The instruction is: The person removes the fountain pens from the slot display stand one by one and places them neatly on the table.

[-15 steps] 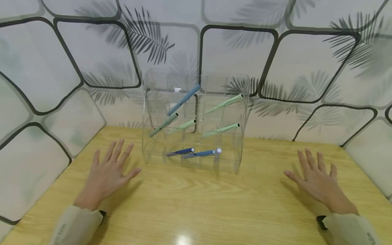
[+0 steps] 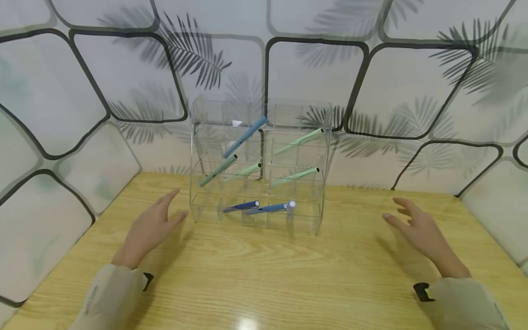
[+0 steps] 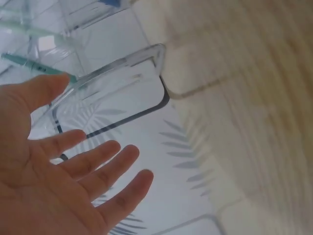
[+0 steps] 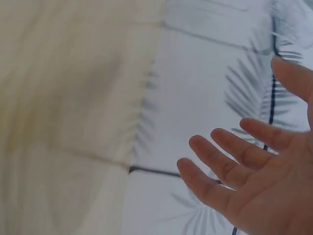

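A clear acrylic rack (image 2: 327, 160) with several compartments stands at the back of the table, holding slanted pens. In the upper part lie a blue pen (image 2: 245, 137) and a light green pen (image 2: 299, 141). Midway down are a dark green pen (image 2: 218, 171) and two more light green pens. The bottom row holds a dark blue pen (image 2: 241, 206), a blue pen (image 2: 266, 209) and a pale-ended pen (image 2: 292, 204). My left hand (image 2: 149, 233) hovers left of the rack, fingers extended, holding nothing. Well to its right, my right hand (image 2: 420, 233) is likewise empty, fingers loosely bent.
The wooden table (image 2: 264, 275) runs up to a patterned wall (image 2: 313, 78) with dark outlines and leaf prints. That wall stands close behind the rack and also rises along the left and right sides.
Both hands have turned from palms down with spread fingers to palms facing inward, fingers closer together. The pens and rack have stayed put.
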A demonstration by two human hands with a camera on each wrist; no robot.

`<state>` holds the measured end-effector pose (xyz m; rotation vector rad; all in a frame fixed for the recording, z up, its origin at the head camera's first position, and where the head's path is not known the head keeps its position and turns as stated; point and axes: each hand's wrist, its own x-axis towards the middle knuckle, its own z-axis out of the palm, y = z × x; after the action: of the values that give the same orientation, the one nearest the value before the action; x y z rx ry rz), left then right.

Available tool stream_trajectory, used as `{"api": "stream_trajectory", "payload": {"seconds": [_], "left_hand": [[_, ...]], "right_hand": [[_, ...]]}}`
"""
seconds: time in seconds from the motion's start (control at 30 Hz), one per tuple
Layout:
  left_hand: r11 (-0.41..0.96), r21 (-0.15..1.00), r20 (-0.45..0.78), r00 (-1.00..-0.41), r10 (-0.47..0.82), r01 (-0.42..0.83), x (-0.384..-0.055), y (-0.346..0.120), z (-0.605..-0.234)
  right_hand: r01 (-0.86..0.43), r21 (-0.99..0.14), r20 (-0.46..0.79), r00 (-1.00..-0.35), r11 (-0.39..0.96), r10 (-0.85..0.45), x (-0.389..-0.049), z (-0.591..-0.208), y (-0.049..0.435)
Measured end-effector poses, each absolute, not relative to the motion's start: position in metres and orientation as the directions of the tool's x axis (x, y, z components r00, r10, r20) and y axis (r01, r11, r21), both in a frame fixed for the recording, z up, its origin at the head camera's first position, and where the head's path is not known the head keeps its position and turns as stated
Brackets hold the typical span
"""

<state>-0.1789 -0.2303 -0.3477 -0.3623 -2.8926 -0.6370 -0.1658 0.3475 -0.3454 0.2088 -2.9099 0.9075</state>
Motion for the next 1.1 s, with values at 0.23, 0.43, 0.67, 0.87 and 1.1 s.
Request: {"api": "stream_trajectory", "payload": {"seconds": [0.23, 0.43, 0.67, 0.87, 1.1], "left_hand": [[0.699, 0.693, 0.108, -0.983, 0.146, 0.180, -0.192, -0.231, -0.347], [0.611, 0.776, 0.068, -0.983, 0.169, 0.159, -0.197, -0.231, -0.351], [0.483, 0.866, 0.039, -0.981, 0.188, 0.126, -0.201, -0.229, -0.351], [0.425, 0.902, -0.008, -0.981, 0.195, 0.077, -0.205, -0.227, -0.355], [0.395, 0.917, -0.038, -0.979, 0.199, 0.045, -0.211, -0.225, -0.358]], "right_hand": [[-0.217, -0.880, 0.227, -0.973, 0.422, -0.028, -0.173, -0.323, 0.331], [-0.364, -0.928, 0.362, -0.932, -0.076, 0.028, -0.177, -0.314, 0.308], [-0.396, -0.880, 0.396, -0.916, -0.262, 0.055, -0.180, -0.304, 0.284], [-0.402, -0.864, 0.411, -0.911, -0.304, 0.036, -0.188, -0.293, 0.265], [-0.393, -0.842, 0.409, -0.912, -0.369, 0.040, -0.196, -0.277, 0.246]]}}
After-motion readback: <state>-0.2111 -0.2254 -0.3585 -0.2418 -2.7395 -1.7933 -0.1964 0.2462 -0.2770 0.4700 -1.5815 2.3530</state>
